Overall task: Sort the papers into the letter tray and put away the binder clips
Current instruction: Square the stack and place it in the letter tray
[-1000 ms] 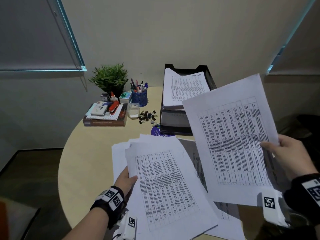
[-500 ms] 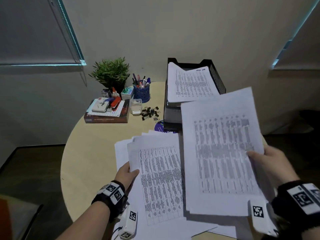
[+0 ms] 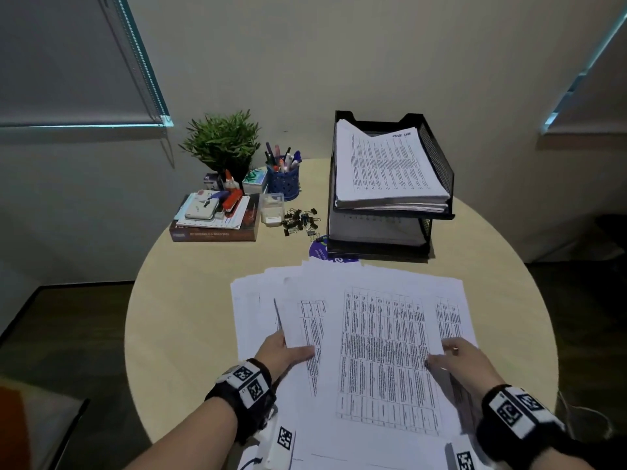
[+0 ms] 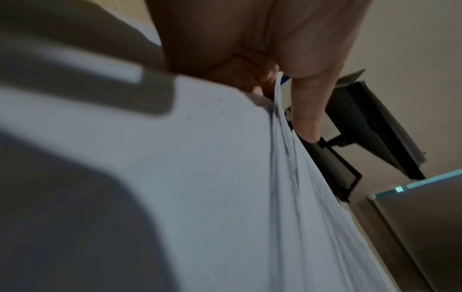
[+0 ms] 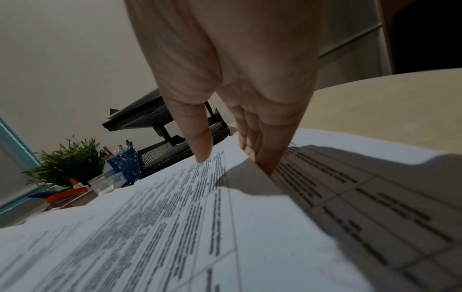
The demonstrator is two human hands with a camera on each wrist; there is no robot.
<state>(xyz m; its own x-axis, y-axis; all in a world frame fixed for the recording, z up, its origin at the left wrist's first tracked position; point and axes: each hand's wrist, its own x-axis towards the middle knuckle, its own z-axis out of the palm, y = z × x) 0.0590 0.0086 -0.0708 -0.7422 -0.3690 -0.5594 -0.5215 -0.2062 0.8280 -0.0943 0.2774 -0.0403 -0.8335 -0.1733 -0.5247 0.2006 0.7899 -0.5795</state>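
Printed papers (image 3: 383, 351) lie fanned over the near half of the round table (image 3: 190, 317). My left hand (image 3: 291, 351) pinches the left edge of several sheets (image 4: 225, 177), thumb on top and fingers underneath. My right hand (image 3: 441, 357) pinches the right edge of the top sheet (image 5: 175, 207), thumb on the print and fingers tucked under it. The black mesh letter tray (image 3: 437, 164) stands at the back right, its top tier holding a thick stack of papers (image 3: 383, 164). Loose binder clips (image 3: 302, 220) lie heaped left of the tray.
At the back left are a potted plant (image 3: 222, 140), a blue pen cup (image 3: 283, 181), a small clear box (image 3: 272, 210) and a book (image 3: 217, 234) piled with a stapler and notepads. A purple disc (image 3: 319, 251) peeks from under the tray. Bare tabletop lies left of the papers.
My right hand has lowered the sheet it held up in the air down flat onto the pile. The left hand keeps its hold on the pile's left edge.
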